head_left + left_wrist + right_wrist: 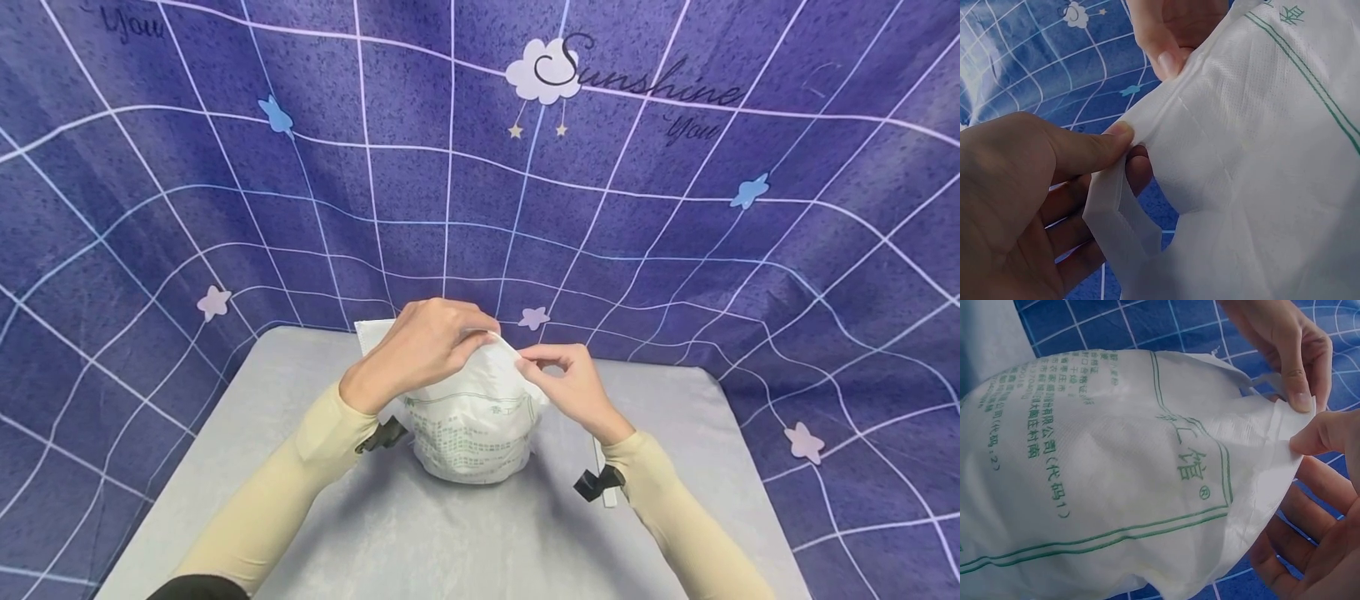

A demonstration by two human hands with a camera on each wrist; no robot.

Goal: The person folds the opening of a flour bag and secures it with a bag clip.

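Note:
A full white cloth bag (472,433) with green printed lines and lettering stands upright on the table in the head view. My left hand (431,346) pinches its top edge between thumb and fingers, beside the cut-out handle loop (1110,200) seen in the left wrist view. A short way along the same edge, my right hand (573,383) pinches the fabric with thumb and forefinger. In the right wrist view, both thumbs press close together at the bag's upper corner, and the green print (1041,462) faces that camera. What fills the bag is hidden.
The bag stands on a grey cloth-covered table (637,542). A purple curtain (420,183) with a grid pattern and stars rises behind and along both sides. A narrow white strip (609,496) lies by the right wrist, partly behind a black wrist mount (596,483).

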